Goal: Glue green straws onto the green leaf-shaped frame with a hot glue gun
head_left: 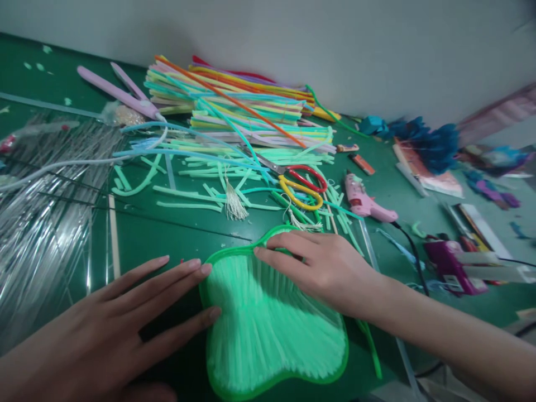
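A light green panel (259,335) made of rows of fuzzy stems, with a darker green rim, lies on the green table at the front centre. My left hand (138,318) has its fingers spread, with fingertips at the panel's left edge. Bent over the panel's top edge, my right hand (314,262) has its fingertips against the green rim, pinching it near the notch. Scissors (304,187) with red and yellow handles lie behind the panel, beside cream tassels (235,202).
Bundled coloured stems (251,106) lie along the wall. A pink glue gun (366,202) and a purple box (450,268) stand to the right. Clear strips (50,195) cover the left side, with a pink hair straightener (117,89) behind them.
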`<action>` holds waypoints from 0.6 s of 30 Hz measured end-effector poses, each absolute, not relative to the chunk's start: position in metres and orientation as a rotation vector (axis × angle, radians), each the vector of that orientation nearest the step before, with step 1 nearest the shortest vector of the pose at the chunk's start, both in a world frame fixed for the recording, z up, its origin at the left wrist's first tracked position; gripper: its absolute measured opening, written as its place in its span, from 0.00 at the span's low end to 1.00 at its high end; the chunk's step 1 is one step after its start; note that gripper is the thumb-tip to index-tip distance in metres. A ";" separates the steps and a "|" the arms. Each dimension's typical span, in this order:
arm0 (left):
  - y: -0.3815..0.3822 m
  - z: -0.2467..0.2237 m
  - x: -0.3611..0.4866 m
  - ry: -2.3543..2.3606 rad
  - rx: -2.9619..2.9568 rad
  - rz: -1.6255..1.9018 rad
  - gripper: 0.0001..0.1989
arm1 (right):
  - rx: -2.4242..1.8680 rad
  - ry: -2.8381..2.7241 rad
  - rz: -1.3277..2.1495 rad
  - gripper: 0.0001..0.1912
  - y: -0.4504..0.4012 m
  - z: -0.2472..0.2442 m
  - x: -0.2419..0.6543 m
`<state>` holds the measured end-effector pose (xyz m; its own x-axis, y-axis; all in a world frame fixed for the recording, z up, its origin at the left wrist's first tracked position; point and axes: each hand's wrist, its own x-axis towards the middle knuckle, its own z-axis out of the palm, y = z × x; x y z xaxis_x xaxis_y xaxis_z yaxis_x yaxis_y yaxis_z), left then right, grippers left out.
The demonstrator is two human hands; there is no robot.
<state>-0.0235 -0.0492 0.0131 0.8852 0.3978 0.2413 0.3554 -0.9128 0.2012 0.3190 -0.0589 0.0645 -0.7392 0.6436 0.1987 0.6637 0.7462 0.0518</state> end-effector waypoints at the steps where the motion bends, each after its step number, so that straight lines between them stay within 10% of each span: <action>1: -0.049 0.012 -0.024 0.589 2.896 0.428 0.41 | -1.043 -2.780 -0.178 0.13 -0.058 0.065 0.318; 18: -0.049 0.010 -0.027 0.596 2.895 0.417 0.41 | -0.999 -2.843 -0.156 0.17 -0.052 0.070 0.318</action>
<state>-0.0266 -0.0487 0.0100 0.8819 0.4069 0.2380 0.3633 -0.9084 0.2068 0.3178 -0.0517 0.0698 -0.7739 0.6151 0.1509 0.6279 0.7763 0.0559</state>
